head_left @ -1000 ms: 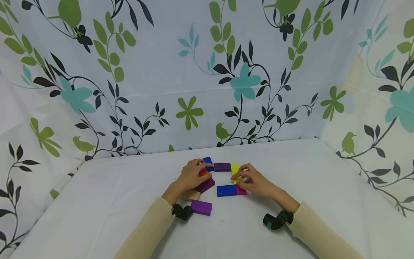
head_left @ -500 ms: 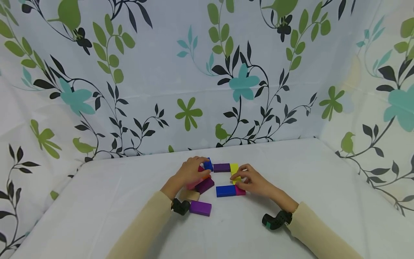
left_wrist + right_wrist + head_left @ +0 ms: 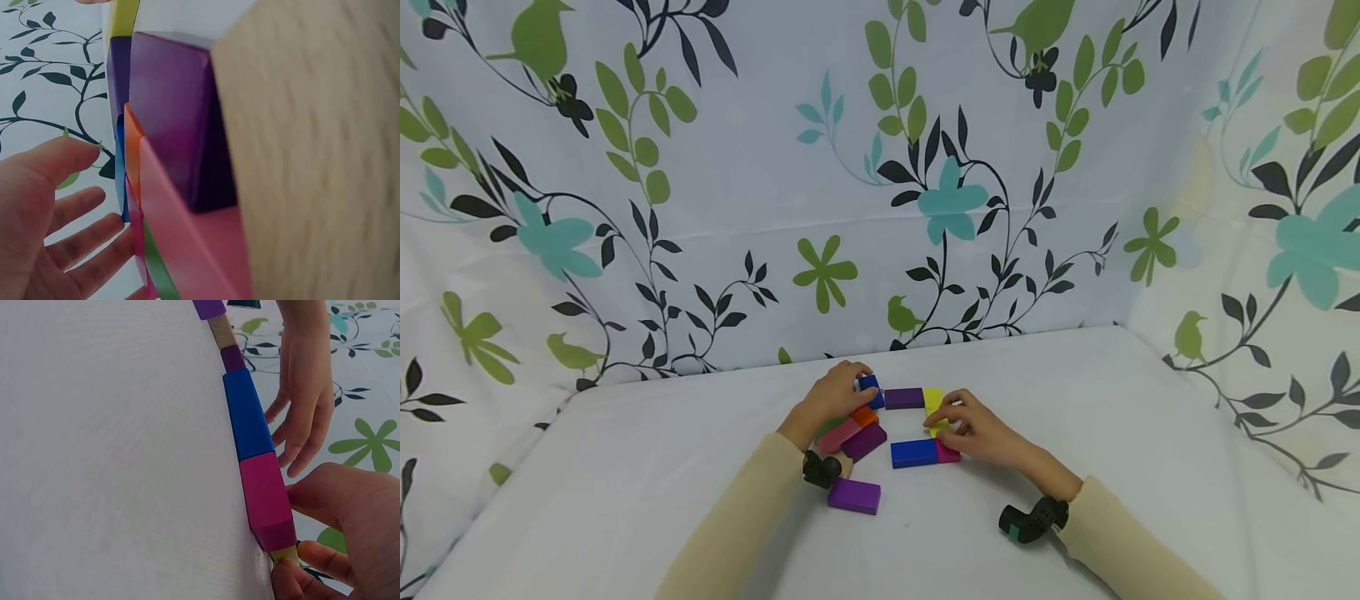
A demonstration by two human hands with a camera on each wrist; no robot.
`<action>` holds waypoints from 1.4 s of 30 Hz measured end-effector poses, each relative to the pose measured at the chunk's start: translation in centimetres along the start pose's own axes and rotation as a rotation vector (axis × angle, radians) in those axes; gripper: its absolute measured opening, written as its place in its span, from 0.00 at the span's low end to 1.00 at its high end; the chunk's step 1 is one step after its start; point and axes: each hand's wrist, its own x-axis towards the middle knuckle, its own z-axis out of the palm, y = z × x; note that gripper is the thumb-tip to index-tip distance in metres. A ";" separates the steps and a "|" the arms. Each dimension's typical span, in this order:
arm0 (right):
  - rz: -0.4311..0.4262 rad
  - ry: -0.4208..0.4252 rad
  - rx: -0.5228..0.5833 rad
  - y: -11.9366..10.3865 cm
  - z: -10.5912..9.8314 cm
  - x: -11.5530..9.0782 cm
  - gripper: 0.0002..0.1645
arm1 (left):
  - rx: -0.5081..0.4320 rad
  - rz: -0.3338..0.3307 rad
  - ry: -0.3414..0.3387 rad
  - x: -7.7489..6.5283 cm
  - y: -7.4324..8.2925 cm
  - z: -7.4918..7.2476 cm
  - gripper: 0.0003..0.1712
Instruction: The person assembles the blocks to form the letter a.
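2 cream sleeves [image 3: 737, 517]; 2 black wrist cameras [image 3: 1045, 516], 1 green-marked.

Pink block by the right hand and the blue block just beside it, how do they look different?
Colour: the pink block is magenta, while the blue block is deep blue. Width: in the head view, the blue block spans farther sideways than the pink block. Cover: the right hand overlaps part of the pink block there; the blue block is uncovered. Both lie on the white surface and appear to touch.

Coloured blocks [image 3: 913, 453] on a white tabletop [image 3: 625, 475]
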 end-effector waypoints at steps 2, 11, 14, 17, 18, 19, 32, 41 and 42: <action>-0.003 -0.002 -0.004 0.0 0.1 0.0 0.13 | 0.006 -0.012 -0.001 0.1 -0.1 0.2 0.25; 0.002 0.002 -0.012 0.0 0.0 0.0 0.13 | 0.040 -0.037 -0.010 0.5 -0.2 0.6 0.30; 0.009 -0.001 -0.011 0.0 0.0 0.0 0.13 | 0.067 -0.039 -0.024 0.5 -0.2 0.6 0.32; 0.014 -0.002 -0.014 -0.1 0.0 0.1 0.13 | 0.083 -0.039 -0.030 0.5 -0.2 0.5 0.32; 0.015 -0.001 -0.016 -0.1 0.0 0.1 0.12 | 0.086 -0.038 -0.032 0.4 -0.2 0.4 0.32; 0.016 -0.002 -0.017 -0.2 0.0 0.1 0.12 | 0.090 -0.037 -0.035 0.4 -0.2 0.4 0.32; -0.006 0.000 -0.013 -0.2 -0.1 0.1 0.12 | 0.044 -0.003 -0.082 -0.2 -1.2 -0.2 0.31; -0.024 0.000 -0.005 -0.2 0.0 0.1 0.12 | 0.020 -0.055 -0.055 -0.5 -1.2 0.0 0.33; -0.028 0.000 -0.007 -0.2 0.0 0.1 0.12 | 0.032 -0.058 -0.049 -0.5 -1.1 0.0 0.32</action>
